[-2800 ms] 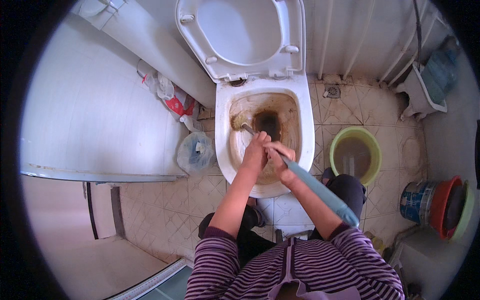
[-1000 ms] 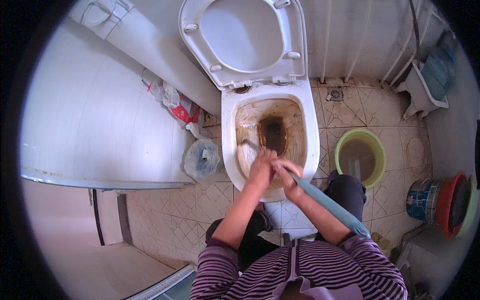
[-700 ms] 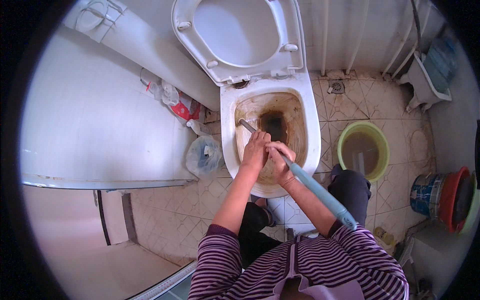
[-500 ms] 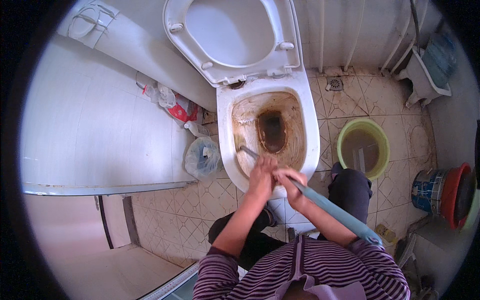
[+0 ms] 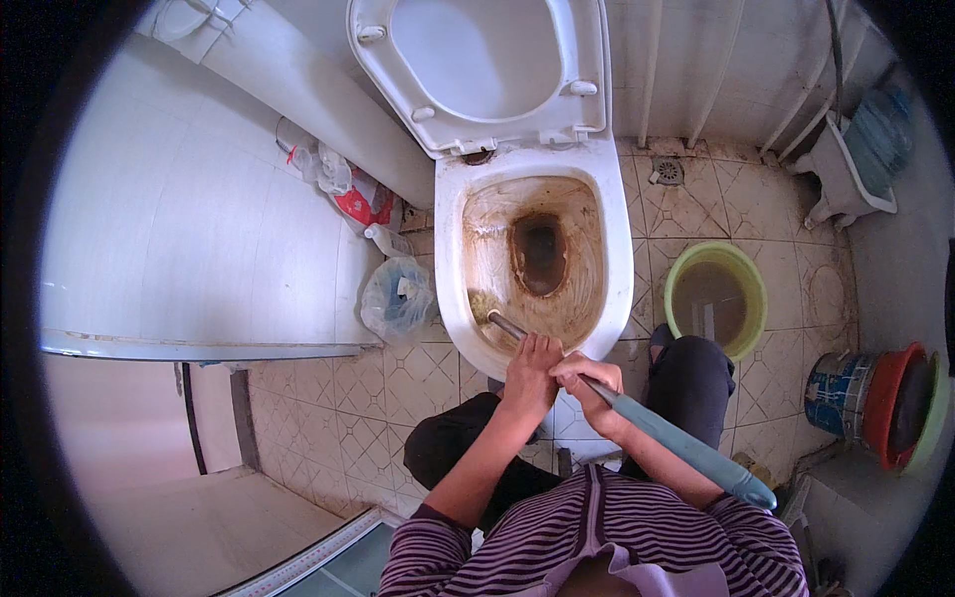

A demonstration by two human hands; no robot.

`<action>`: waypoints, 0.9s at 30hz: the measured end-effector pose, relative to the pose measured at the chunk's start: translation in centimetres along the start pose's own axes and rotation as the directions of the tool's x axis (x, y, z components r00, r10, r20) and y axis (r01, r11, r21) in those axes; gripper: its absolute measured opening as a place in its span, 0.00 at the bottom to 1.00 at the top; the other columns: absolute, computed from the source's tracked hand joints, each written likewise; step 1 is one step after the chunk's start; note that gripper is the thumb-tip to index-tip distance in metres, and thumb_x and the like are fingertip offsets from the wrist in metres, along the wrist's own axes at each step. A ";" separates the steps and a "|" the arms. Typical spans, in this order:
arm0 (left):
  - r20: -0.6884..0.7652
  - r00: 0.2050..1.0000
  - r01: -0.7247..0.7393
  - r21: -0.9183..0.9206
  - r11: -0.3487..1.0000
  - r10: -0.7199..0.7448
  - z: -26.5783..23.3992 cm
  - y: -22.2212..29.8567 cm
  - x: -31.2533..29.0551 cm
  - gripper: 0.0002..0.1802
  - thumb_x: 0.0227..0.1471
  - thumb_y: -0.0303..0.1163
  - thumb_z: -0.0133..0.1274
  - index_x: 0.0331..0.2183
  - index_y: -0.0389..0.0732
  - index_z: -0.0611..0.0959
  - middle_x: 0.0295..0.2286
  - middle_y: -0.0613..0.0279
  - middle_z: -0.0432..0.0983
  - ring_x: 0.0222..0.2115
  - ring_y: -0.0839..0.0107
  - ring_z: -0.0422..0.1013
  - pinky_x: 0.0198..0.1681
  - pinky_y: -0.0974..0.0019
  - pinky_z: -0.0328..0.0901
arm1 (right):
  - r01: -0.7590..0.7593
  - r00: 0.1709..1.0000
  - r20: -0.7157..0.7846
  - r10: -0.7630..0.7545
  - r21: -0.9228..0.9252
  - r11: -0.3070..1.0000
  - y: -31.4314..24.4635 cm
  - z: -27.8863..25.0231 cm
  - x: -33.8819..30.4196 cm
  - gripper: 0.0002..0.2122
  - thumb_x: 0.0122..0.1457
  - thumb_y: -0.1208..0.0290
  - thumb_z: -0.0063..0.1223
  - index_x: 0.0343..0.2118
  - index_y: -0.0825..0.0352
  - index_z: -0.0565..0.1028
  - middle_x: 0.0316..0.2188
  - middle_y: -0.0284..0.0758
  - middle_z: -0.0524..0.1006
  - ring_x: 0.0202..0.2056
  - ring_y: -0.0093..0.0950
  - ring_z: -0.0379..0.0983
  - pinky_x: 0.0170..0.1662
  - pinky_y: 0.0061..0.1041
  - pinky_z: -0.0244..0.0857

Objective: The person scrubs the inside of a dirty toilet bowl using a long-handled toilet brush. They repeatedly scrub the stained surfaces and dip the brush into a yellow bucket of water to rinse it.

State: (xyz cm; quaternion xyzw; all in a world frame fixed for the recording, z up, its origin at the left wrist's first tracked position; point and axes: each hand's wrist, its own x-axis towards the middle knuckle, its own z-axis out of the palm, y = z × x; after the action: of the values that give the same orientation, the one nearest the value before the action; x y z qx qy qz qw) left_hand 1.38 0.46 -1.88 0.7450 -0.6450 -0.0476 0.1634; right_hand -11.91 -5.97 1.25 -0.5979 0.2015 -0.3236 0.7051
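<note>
Both my hands are wrapped round a long-handled toilet brush (image 5: 686, 450). My left hand (image 5: 534, 370) grips the thin shaft nearer the head, and my right hand (image 5: 589, 388) closes on it just behind, touching the left. The thick green end of the handle slants back along my right forearm. Its yellowish bristle head (image 5: 484, 305) presses against the inner front-left wall of the toilet bowl (image 5: 623, 269), which is streaked with brown stains. Dark water (image 5: 540, 254) stands in the drain opening. The toilet seat (image 5: 477, 117) and lid are raised at the back.
A yellow-green basin (image 5: 758, 298) of murky water stands on the tiles by my right knee. A plastic bag-lined bin (image 5: 396, 303) sits left of the toilet. Stacked buckets and a red basin (image 5: 892, 403) are far right, below a white stool (image 5: 846, 184). A floor drain (image 5: 668, 172) lies behind.
The brush head has moved slightly toward the front of the bowl, and both hands have shifted with it, nearer to me. The whole view has shifted a little.
</note>
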 end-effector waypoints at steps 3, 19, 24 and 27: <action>0.006 0.996 0.091 -0.094 0.991 -0.091 -1.0 0.4 3.0 0.14 0.41 0.31 0.52 0.32 0.35 0.73 0.33 0.48 0.70 0.38 0.50 0.67 0.45 0.54 0.62 | -0.099 0.991 -0.090 0.101 0.022 0.995 1.1 -1.1 2.2 0.06 0.57 0.74 0.49 0.31 0.69 0.76 0.24 0.31 0.74 0.29 0.18 0.68 0.32 0.20 0.64; -0.034 0.998 0.052 0.024 0.998 -0.051 -1.4 -2.2 6.5 0.12 0.40 0.29 0.52 0.31 0.35 0.75 0.30 0.47 0.71 0.38 0.50 0.68 0.42 0.51 0.63 | -0.056 0.959 -0.258 0.115 0.224 0.973 2.5 0.6 4.6 0.07 0.57 0.74 0.47 0.31 0.71 0.76 0.26 0.31 0.75 0.28 0.16 0.67 0.31 0.18 0.63; -0.051 0.999 0.007 0.072 0.997 -0.004 -0.3 1.2 0.5 0.11 0.41 0.30 0.51 0.31 0.36 0.74 0.31 0.48 0.71 0.37 0.48 0.68 0.42 0.51 0.63 | -0.058 0.976 -0.199 0.091 0.168 0.984 2.4 0.0 -1.3 0.05 0.55 0.77 0.48 0.29 0.71 0.74 0.24 0.33 0.72 0.24 0.17 0.63 0.27 0.17 0.57; 0.008 1.000 0.029 0.034 0.999 -0.029 -1.1 2.0 0.1 0.12 0.41 0.28 0.51 0.32 0.35 0.75 0.34 0.47 0.71 0.38 0.47 0.67 0.46 0.52 0.61 | 0.025 0.983 -0.183 0.004 0.152 0.988 1.4 0.2 -1.5 0.07 0.56 0.76 0.46 0.29 0.72 0.75 0.23 0.32 0.73 0.24 0.17 0.64 0.27 0.18 0.60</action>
State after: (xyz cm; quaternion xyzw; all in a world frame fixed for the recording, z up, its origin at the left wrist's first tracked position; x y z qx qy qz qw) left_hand -0.19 0.35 -0.20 0.7567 -0.6356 -0.0422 0.1474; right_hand -12.58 -4.71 -0.25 -0.5109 0.2366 -0.3952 0.7259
